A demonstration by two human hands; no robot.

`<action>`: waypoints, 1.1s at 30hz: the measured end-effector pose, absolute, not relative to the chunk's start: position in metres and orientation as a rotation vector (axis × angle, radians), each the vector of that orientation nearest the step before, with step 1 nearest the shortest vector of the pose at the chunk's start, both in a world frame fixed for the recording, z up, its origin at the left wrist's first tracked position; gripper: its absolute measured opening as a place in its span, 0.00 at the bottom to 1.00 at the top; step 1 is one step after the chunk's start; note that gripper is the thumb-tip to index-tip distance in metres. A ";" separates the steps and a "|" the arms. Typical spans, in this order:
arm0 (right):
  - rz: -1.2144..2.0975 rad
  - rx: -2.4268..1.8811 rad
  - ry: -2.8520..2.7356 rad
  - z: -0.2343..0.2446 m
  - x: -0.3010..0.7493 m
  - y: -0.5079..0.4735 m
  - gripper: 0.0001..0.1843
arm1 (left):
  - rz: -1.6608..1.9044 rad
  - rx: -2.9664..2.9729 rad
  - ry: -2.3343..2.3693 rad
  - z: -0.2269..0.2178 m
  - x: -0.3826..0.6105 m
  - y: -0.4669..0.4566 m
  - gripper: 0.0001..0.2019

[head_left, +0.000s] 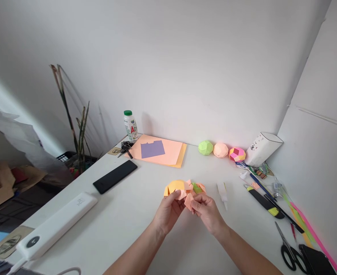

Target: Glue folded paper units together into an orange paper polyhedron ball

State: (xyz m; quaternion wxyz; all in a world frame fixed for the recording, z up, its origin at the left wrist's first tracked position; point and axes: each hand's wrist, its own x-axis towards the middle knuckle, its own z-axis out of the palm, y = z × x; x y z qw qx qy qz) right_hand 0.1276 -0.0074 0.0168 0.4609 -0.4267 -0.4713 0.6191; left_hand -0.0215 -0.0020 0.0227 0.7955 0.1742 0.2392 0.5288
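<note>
Near the middle of the white table I hold a folded paper model point(177, 186) with orange, peach and green faces. My left hand point(170, 210) grips it from the left, thumb on a peach part. Between the thumb and fingers of my right hand point(205, 210) is a peach flap point(189, 201) that looks like part of the same model. Whether the flap is joined to the rest is hidden by my fingers. Just right of my right hand lies a small white glue tube point(222, 193).
Three paper balls, one green point(205, 148), stand along the wall. Peach sheets point(171, 152) carry a purple piece point(153, 149) beside a bottle point(131, 125). A black slab point(115, 177) and white device point(56, 225) lie left; a cutter point(261, 200) and scissors point(289, 250) right.
</note>
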 end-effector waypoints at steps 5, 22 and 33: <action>1.456 -1.095 -1.189 0.017 0.127 -0.008 0.16 | 1.149 0.399 0.511 0.022 -0.021 -0.002 0.07; 1.404 -1.138 -1.145 0.018 0.120 -0.014 0.14 | 1.180 0.574 0.523 0.034 -0.017 -0.007 0.07; 1.423 -1.134 -1.086 0.017 0.118 -0.016 0.14 | 1.181 0.717 0.568 0.034 -0.017 -0.010 0.15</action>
